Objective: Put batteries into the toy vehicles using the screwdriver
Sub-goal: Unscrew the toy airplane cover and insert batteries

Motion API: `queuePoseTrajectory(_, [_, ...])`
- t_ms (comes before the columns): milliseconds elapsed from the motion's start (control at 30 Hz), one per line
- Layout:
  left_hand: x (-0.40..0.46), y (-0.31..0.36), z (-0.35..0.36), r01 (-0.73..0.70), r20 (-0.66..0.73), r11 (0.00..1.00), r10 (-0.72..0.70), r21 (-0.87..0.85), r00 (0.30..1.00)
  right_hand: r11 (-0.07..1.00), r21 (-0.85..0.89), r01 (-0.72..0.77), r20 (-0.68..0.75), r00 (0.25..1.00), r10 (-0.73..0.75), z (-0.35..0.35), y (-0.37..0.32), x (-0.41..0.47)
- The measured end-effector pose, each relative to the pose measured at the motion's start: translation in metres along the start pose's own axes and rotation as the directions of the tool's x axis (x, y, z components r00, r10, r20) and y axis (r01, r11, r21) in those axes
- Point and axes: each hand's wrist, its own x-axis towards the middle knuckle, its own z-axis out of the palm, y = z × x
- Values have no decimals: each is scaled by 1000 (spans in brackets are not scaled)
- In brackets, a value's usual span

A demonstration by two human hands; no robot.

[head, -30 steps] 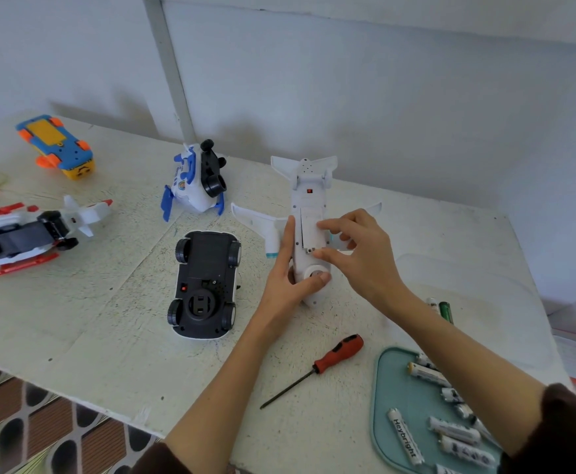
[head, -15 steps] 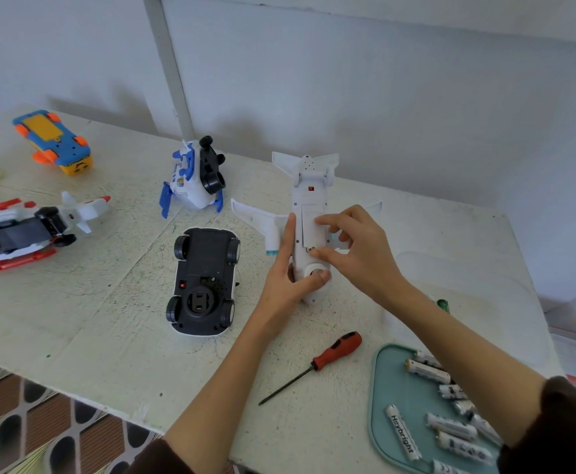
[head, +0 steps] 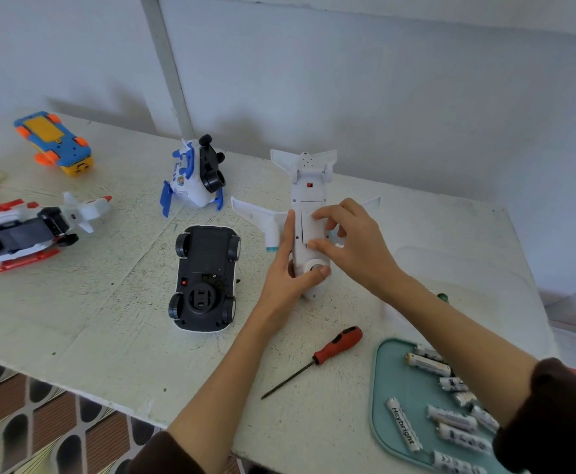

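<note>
A white toy airplane lies belly-up at the table's middle. My left hand clasps its nose end, thumb over the front wheel. My right hand rests on the belly, with its fingertips pinching the edges of the battery cover. A red-handled screwdriver lies loose on the table below the plane. White batteries lie in a teal tray at the lower right. An upturned black car sits left of the plane.
More toys stand to the left: a blue-white vehicle, a red-white helicopter, a blue-orange car. A clear plastic lid lies right of the plane. The table's front edge runs diagonally above patterned floor. A wall is behind.
Both hands stay on the airplane; the right fingers have shifted slightly on the battery cover. The view has drifted a little.
</note>
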Motion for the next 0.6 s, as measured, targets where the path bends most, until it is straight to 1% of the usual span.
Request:
queuePoseTrajectory(133, [0, 0, 0, -4, 16, 1000, 4, 12, 1000, 997, -49, 61, -20, 998, -62, 0, 0, -2])
queuePoseTrajectory(233, [-1, 1, -1, -8, 26, 1000, 8, 18, 1000, 986, -75, 147, 32, 989, -145, -1, 0, -2])
queuePoseTrajectory(333, [-1, 2, -1, -4, 26, 1000, 3, 14, 1000, 984, -57, 170, 127, 979, -162, -3, -2, 2])
queuePoseTrajectory(400, [-1, 3, -1, 4, 25, 1000, -4, 17, 1000, 982, -62, 177, 164, 973, -165, -5, -2, 3])
queuePoseTrajectory(467, [-1, 3, 0, 12, 25, 1000, -13, 26, 1000, 981, -64, 186, 174, 970, -172, -5, -2, 4])
queuePoseTrajectory(600, [-1, 3, 0, 21, 19, 999, -21, 33, 1000, 978, -67, 196, 152, 971, -185, -5, 1, 5])
